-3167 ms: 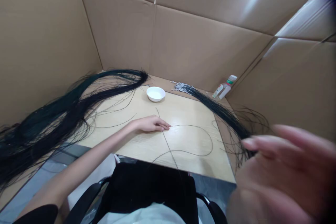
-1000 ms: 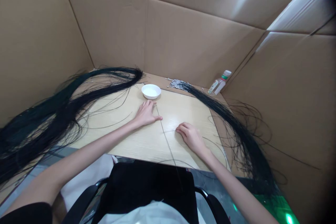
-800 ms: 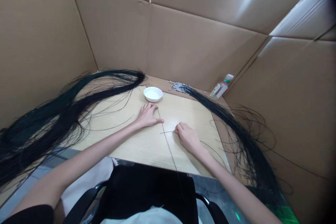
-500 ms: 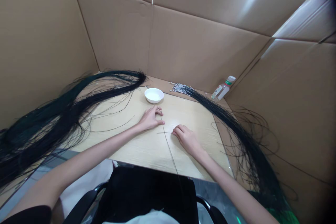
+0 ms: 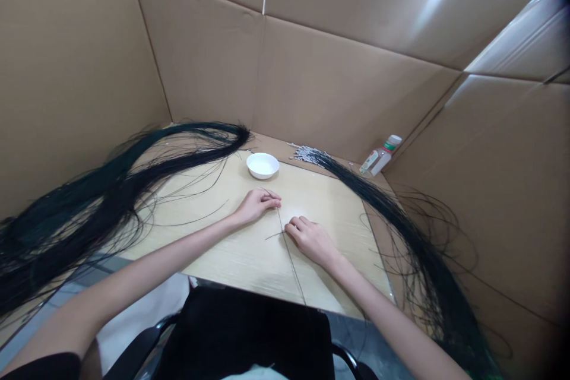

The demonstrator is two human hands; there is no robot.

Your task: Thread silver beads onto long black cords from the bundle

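Observation:
A thin dark cord [image 5: 291, 262] runs from my left hand [image 5: 259, 204] down across the table and over its front edge. The thumb and index finger of that hand are pinched on it. My right hand [image 5: 309, 238] lies a little lower and to the right, its fingers closed on a cord whose short loose end [image 5: 274, 236] sticks out leftward, crossing the longer strand. Whether both strands are one cord, I cannot tell. Just beyond my left hand stands a white bowl [image 5: 262, 166]; the bottom I can see is plain white.
Long dark cords lie in a thick bundle [image 5: 120, 184] on the left. Another bundle [image 5: 392, 214] on the right ends in small silvery pieces [image 5: 307, 155]. A bottle [image 5: 387, 154] leans in the back right corner. Cardboard walls [image 5: 347, 71] enclose the table [image 5: 214, 249].
My left thumb and index finger have closed together on the cord. My right hand has moved slightly left, bringing its loose end across the long strand.

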